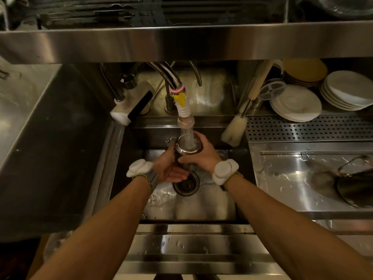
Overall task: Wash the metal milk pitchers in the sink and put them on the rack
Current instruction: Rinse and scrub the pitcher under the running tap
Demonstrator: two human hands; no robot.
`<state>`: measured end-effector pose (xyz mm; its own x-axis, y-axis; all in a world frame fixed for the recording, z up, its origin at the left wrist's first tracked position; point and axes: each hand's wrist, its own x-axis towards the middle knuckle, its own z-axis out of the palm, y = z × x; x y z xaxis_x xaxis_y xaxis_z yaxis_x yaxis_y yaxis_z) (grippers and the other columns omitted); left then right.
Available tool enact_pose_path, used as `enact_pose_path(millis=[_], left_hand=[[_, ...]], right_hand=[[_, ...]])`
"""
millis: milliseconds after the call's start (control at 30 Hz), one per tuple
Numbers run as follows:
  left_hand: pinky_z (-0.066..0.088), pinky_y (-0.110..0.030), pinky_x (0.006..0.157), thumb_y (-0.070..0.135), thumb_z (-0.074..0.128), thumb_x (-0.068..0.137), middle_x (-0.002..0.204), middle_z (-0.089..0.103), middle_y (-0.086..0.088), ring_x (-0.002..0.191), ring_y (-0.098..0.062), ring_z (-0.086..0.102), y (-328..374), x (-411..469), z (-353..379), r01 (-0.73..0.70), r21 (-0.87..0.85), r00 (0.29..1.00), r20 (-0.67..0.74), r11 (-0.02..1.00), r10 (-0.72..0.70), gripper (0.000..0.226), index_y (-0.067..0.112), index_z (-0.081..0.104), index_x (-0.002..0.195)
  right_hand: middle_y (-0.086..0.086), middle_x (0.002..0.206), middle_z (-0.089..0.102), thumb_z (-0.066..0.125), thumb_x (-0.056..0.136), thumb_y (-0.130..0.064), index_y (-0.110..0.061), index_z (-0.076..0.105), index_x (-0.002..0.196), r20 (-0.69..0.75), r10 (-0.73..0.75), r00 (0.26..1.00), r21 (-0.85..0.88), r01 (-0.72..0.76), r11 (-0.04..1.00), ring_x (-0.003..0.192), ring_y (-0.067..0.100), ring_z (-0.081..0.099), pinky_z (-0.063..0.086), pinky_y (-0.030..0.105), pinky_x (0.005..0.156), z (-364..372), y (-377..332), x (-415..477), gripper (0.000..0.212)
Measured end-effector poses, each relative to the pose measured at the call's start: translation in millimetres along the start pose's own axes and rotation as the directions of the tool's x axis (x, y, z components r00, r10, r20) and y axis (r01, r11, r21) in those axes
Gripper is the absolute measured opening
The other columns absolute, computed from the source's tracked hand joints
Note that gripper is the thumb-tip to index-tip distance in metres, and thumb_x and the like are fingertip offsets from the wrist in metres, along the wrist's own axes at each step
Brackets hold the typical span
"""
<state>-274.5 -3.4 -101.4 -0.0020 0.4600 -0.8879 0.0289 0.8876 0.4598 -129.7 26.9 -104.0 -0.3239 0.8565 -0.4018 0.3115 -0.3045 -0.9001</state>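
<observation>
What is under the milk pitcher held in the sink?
The left hand, palm open, and lower the sink drain. The hand and the milk pitcher cover part of the drain.

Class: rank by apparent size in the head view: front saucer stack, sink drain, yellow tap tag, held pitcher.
1. front saucer stack.
2. held pitcher and sink drain look alike; left hand and right hand hide part of it.
3. yellow tap tag.

Two stacks of round white ceramic saucers [295, 105] and plates [347, 91] sit at two o'clock, yellow plates [304, 70] behind them. A cream bristle bottle brush [234, 128] leans at three o'clock; a white plastic container [121, 113] stands at ten.
</observation>
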Motion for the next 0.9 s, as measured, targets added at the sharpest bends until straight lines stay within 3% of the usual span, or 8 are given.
enact_pose_path(millis=[67,133,300,400,467,567,733,900], left_hand=[[0.054,-0.027,0.062,0.083,0.002,0.077,0.066,0.072,-0.014,0.059,-0.021,0.069,-2.0,0.3,0.9,0.036,0.066,0.999,0.026,0.997,-0.037,0.105,0.0,0.065,0.093],[0.051,-0.025,0.06,0.081,0.003,0.079,0.074,0.072,-0.014,0.064,-0.023,0.068,-3.7,-0.4,-1.4,0.06,0.151,0.998,0.01,0.987,-0.062,0.103,-0.001,0.063,0.1],[0.046,-0.019,0.039,0.038,0.038,0.096,0.062,0.065,-0.011,0.05,-0.024,0.062,-12.7,1.4,-28.3,0.002,0.503,0.964,-0.232,0.864,0.133,0.041,0.006,0.058,0.082],[0.045,-0.018,0.039,0.029,0.047,0.093,0.07,0.067,-0.008,0.052,-0.017,0.066,-10.6,3.1,-43.6,-0.044,0.499,0.936,-0.283,0.866,0.211,0.032,0.008,0.06,0.072],[0.043,-0.016,0.037,0.032,0.049,0.093,0.067,0.066,-0.007,0.038,-0.012,0.058,-9.8,5.1,-44.1,-0.092,0.47,0.929,-0.277,0.878,0.246,0.034,0.008,0.062,0.072],[0.039,-0.02,0.042,0.037,0.051,0.091,0.068,0.066,-0.01,0.044,-0.017,0.054,-11.9,5.7,-40.7,-0.131,0.513,0.927,-0.24,0.848,0.288,0.037,0.007,0.067,0.076],[0.038,-0.023,0.048,0.038,0.052,0.09,0.062,0.063,-0.008,0.049,-0.021,0.052,-15.2,4.6,-46.9,-0.124,0.5,0.928,-0.247,0.857,0.279,0.036,0.009,0.066,0.075],[0.039,-0.024,0.052,0.036,0.055,0.089,0.058,0.062,-0.009,0.048,-0.021,0.052,-12.9,2.7,-52.8,-0.109,0.511,0.918,-0.277,0.853,0.283,0.036,0.011,0.063,0.064]], right_hand=[[0.0,0.133,0.05,0.09,0.037,-0.038,-0.03,0.029,0.142,-0.045,-0.01,0.999,-0.107,0.005,0.994,0.122,0.019,0.048,0.043,0.035,0.103,4.1,4.5,2.1,0.122],[0.001,0.128,0.052,0.089,0.034,-0.04,-0.027,0.031,0.138,-0.075,-0.006,0.997,-0.158,-0.006,0.987,0.119,0.021,0.051,0.046,0.035,0.1,6.8,9.0,0.4,0.119],[0.0,0.117,0.059,0.091,0.053,-0.012,-0.012,0.037,0.136,-0.103,-0.002,0.995,-0.186,-0.017,0.982,0.113,0.019,0.058,0.043,0.021,0.088,-4.1,14.9,-6.7,0.098],[0.001,0.124,0.058,0.091,0.055,-0.016,-0.016,0.036,0.139,-0.172,-0.006,0.985,-0.168,-0.023,0.986,0.114,0.018,0.055,0.044,0.024,0.093,5.3,10.0,-1.1,0.1],[-0.005,0.118,0.055,0.09,0.057,-0.016,-0.016,0.035,0.14,-0.121,-0.027,0.992,-0.21,0.0,0.978,0.107,0.012,0.052,0.042,0.022,0.089,12.8,8.7,0.4,0.099],[0.001,0.121,0.059,0.091,0.054,-0.014,-0.014,0.04,0.136,-0.007,0.029,1.0,-0.264,-0.03,0.964,0.11,0.017,0.057,0.043,0.023,0.086,5.2,17.2,1.7,0.096],[0.005,0.127,0.058,0.091,0.05,-0.022,-0.019,0.038,0.137,-0.173,-0.005,0.985,-0.243,-0.038,0.969,0.119,0.027,0.053,0.044,0.042,0.102,4.7,14.6,12.7,0.101],[0.0,0.118,0.058,0.091,0.053,-0.014,-0.015,0.038,0.135,0.019,0.031,0.999,-0.267,-0.025,0.963,0.113,0.021,0.057,0.046,0.026,0.089,-2.1,19.0,5.3,0.097]])
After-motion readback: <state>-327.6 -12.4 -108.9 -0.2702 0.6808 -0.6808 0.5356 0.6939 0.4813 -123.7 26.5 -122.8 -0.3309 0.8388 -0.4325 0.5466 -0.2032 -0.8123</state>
